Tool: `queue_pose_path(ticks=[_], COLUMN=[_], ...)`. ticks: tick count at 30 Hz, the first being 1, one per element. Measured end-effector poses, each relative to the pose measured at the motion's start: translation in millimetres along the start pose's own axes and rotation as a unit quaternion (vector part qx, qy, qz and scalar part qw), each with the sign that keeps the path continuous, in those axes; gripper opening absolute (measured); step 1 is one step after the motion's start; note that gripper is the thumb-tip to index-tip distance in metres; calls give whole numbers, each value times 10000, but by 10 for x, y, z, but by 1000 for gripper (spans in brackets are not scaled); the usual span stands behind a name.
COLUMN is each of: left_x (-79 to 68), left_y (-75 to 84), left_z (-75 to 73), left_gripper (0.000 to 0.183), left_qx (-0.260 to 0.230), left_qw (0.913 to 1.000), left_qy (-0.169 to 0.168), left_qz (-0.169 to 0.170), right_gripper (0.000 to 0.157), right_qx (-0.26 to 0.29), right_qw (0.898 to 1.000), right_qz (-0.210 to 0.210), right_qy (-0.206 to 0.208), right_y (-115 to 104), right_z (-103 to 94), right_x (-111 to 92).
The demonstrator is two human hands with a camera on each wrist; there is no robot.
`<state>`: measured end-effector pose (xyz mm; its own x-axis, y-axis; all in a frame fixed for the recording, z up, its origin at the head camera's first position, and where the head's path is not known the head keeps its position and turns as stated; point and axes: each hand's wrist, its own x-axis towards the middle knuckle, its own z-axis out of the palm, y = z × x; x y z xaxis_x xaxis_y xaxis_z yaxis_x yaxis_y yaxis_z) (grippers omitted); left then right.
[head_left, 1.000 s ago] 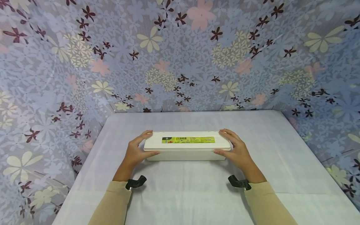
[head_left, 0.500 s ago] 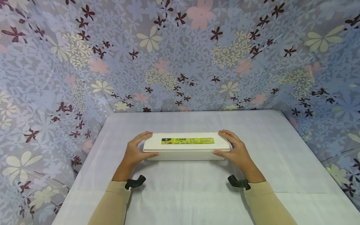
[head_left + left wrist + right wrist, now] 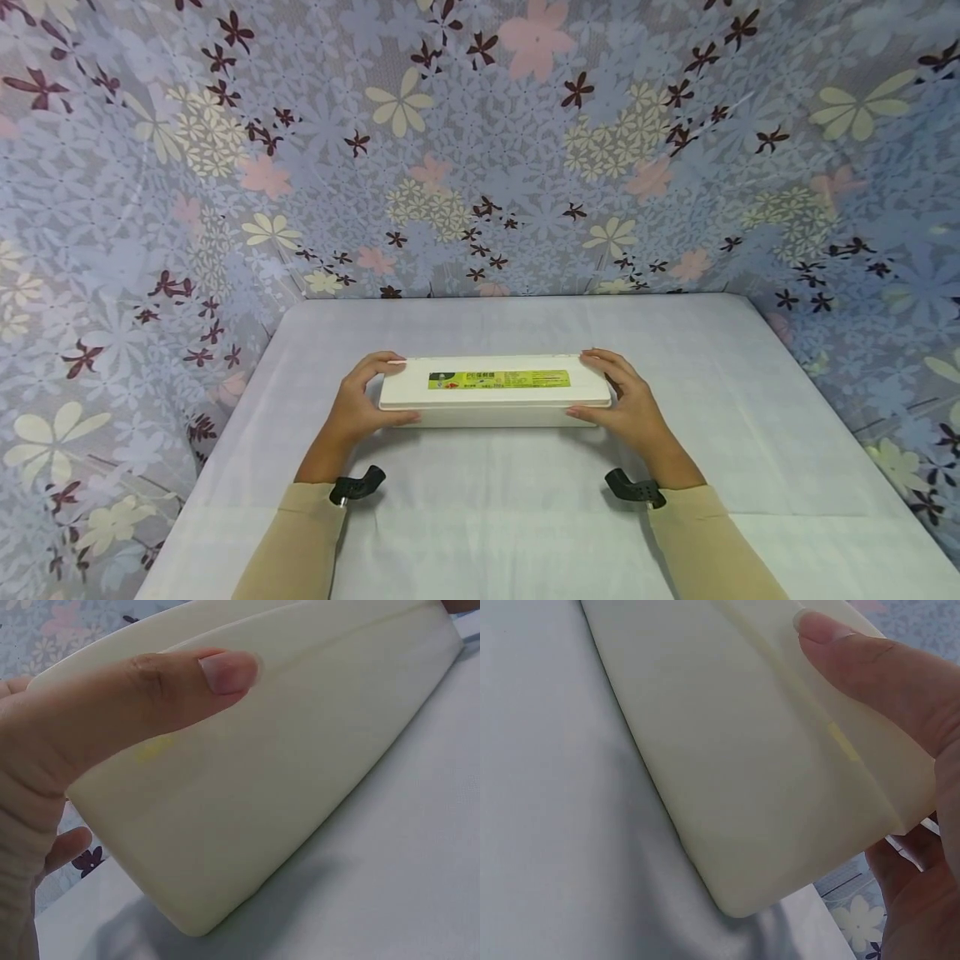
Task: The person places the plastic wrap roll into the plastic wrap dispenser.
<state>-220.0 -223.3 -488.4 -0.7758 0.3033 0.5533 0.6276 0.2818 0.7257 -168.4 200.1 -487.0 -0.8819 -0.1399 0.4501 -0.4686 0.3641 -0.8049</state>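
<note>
A long white cling film box (image 3: 399, 388) lies crosswise on the white table, its lid down and facing up. A green-yellow label (image 3: 498, 380) with printed text runs along the lid. My left hand (image 3: 365, 397) grips the left end, thumb along the front face and fingers over the back edge. At the other end my right hand (image 3: 627, 398) holds the box the same way. In the left wrist view the thumb (image 3: 176, 686) presses flat on the front face; in the right wrist view the other thumb (image 3: 870, 664) does so too. Most of the other fingers are hidden behind the box.
The table (image 3: 495, 517) is covered with a white cloth. A floral curtain (image 3: 480, 150) hangs along the back and both sides, close behind the table's far edge. A black wrist mount (image 3: 358, 485) sticks inward from the left sleeve, another (image 3: 634, 488) from the right.
The box's top has shifted slightly toward me while its lower front edge stays in place, so less of the front face shows. Both hands keep their grip and move with it.
</note>
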Motion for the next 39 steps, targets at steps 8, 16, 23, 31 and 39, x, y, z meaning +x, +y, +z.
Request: queue_pose_path(ticks=[8,16,23,31,39], left_x=[2,56,46,7,19], left_y=[-50,-19,-72,-380,-451], left_z=[26,44,46,100,116], left_gripper=[76,78,80,87,81], left_qx=[19,-422,-582,-1037,-1043], left_qw=[10000,9975,9969,9925,9924], left_qy=[-62,-245,-233,1,-153], left_qz=[25,-517,-470,-643,-635], right_gripper=[82,85,85,92,93], right_qx=[117,302,481,309,283], right_qw=[9998,9995,9986,9974,9973], right_qz=[-167,-71,123,351,340], right_qy=[-44,-46,-204,-544,-583], right_y=[54,118,162,158,124], right_z=[4,-12,-8,-30,-46], right_x=[8,11,26,65,93])
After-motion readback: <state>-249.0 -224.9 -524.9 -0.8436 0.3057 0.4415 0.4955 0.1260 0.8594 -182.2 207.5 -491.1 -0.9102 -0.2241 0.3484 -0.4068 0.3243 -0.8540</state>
